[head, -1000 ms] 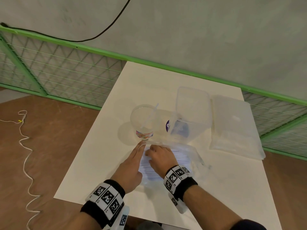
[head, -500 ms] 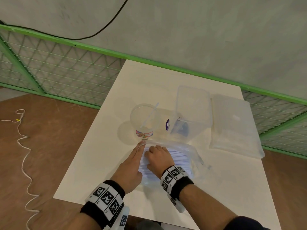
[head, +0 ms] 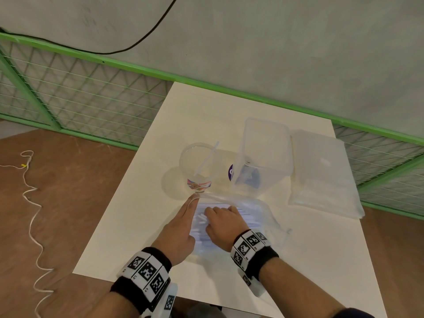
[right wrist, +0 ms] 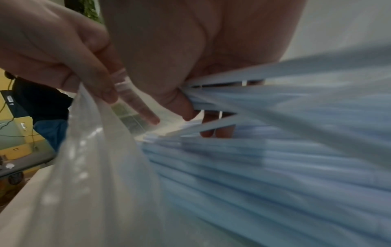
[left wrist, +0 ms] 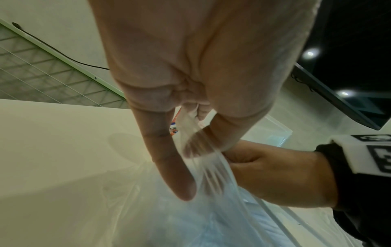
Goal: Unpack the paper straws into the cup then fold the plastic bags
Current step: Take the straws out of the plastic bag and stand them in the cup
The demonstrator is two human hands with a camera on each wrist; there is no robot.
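A: Straws (head: 202, 220) lie in the bag (head: 263, 212) on the surface (head: 142, 214). Right hand (head: 221, 226) fingers curl round some.
B: Left hand (head: 177, 232) pinches the bag's slippery edge. Straws look light; grab their middles.

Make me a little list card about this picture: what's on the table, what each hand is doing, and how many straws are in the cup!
table: white, holds everything below
cup: clear, upright, one straw leaning inside
plastic bag: clear, lying flat, many paper straws inside
left hand: pinches the bag's open edge
right hand: reaches into the bag, fingers curled round some straws
clear box: behind the bag
stack of clear bags: far right
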